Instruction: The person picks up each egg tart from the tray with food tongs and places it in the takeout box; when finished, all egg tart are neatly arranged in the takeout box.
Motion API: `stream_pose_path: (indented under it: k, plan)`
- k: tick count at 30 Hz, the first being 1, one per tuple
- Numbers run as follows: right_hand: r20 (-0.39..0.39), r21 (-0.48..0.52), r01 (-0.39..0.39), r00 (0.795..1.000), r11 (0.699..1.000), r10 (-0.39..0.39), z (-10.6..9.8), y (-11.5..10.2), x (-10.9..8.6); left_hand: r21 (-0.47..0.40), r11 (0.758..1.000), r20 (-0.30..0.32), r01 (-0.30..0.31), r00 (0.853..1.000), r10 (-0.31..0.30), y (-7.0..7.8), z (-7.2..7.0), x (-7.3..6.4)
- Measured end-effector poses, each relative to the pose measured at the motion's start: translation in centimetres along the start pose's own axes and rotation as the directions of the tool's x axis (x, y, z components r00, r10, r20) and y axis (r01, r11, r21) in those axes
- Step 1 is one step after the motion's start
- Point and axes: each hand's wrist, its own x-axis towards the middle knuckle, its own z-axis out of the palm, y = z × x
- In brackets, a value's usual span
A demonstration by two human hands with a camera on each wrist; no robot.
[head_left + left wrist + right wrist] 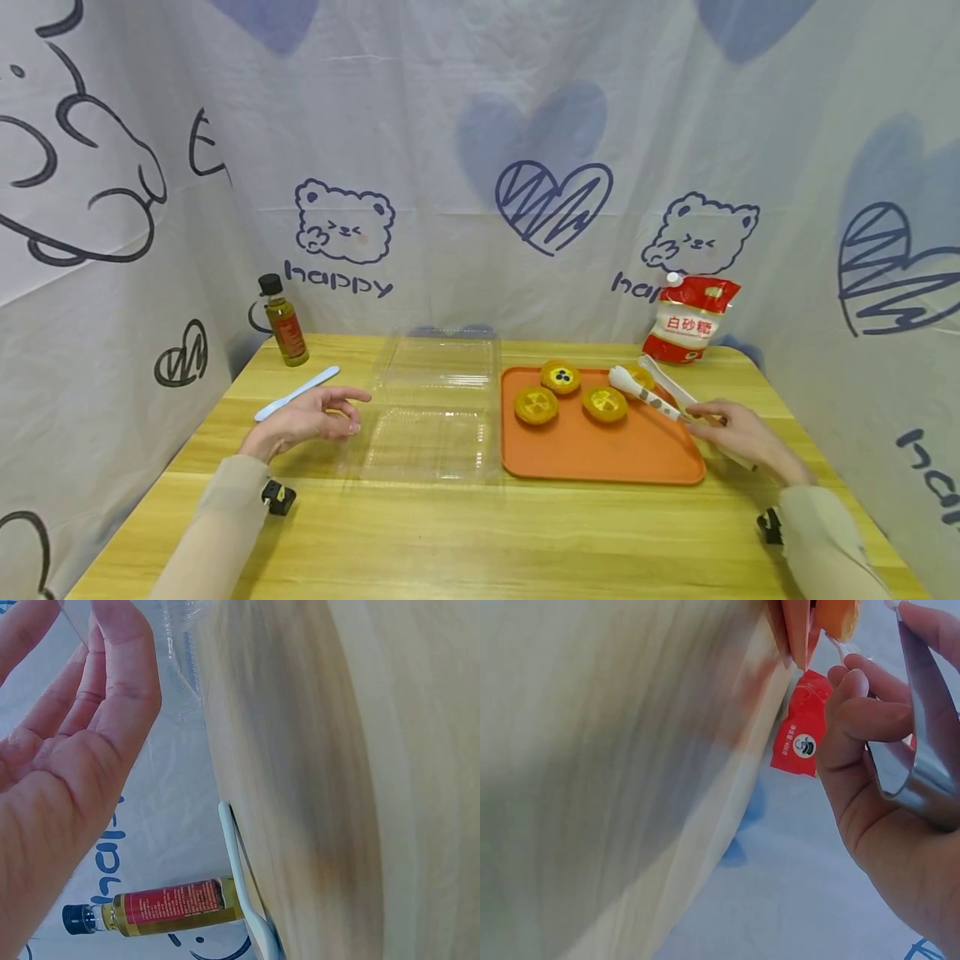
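Note:
My right hand (738,433) grips a pair of metal food tongs (930,761) with pale tips, one arm spotted. Their tips (625,381) reach over the back right of an orange tray (600,458), spread about an egg tart (642,377) that they partly cover. Other egg tarts lie on the tray: one with dark berries (560,377), one at front left (536,405) and one in the middle (604,404). My left hand (311,417), fingers loosely bent, hovers at the left side of a clear plastic hinged box (427,442) with its lid (438,362) laid back.
A pale blue spatula (297,393) lies beyond my left hand. Behind it stands a bottle of yellowish liquid (285,327) with a black cap. A red and white sugar bag (688,321) stands behind the tray, near the printed curtain (442,283). Bare wood table (450,542) shows in front.

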Motion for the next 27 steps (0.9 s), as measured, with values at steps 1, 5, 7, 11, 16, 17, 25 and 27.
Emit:
stream_pose_path:
  k: [1, 5, 7, 11, 16, 17, 25, 27]
  plan:
    - [0.001, -0.003, -0.004, 1.0, 1.0, 0.004, 0.0, 0.0, 0.0, 0.0, 1.0, 0.001, -0.002, 1.0, 0.002, 0.0, 0.0, 0.0]
    - [-0.005, -0.017, 0.02, 1.0, 1.0, -0.02, 0.0, 0.1, 0.2, 0.009, 1.0, 0.006, -0.01, 1.0, 0.009, 0.2, -0.1, 0.1]
    - [-0.013, -0.03, 0.035, 0.999, 0.999, -0.036, 0.1, 0.3, 0.3, 0.011, 1.0, 0.008, -0.013, 1.0, 0.013, 0.3, -0.1, 0.2]
    - [-0.02, -0.033, 0.044, 0.999, 0.999, -0.044, 0.2, 0.5, 0.2, 0.014, 1.0, 0.012, -0.02, 1.0, 0.02, 0.4, -0.2, 0.4]
    - [-0.038, 0.05, 0.039, 0.999, 0.998, -0.038, 0.6, 1.0, -0.2, 0.011, 1.0, 0.004, -0.019, 1.0, 0.019, 0.4, -0.1, 0.5]
    - [-0.036, 0.082, 0.039, 0.999, 0.996, -0.036, 0.7, 1.1, -0.3, 0.009, 1.0, 0.001, -0.013, 1.0, 0.013, 0.3, 0.0, 0.5]
    - [-0.033, 0.103, 0.032, 0.999, 0.994, -0.029, 1.4, 1.3, -0.2, 0.001, 1.0, -0.01, 0.002, 1.0, -0.002, -0.3, 0.3, 0.2]
    - [-0.028, 0.058, 0.026, 0.999, 0.998, -0.024, 1.3, 1.3, 0.0, -0.003, 1.0, -0.009, 0.0, 1.0, 0.0, -0.3, 0.2, 0.2]
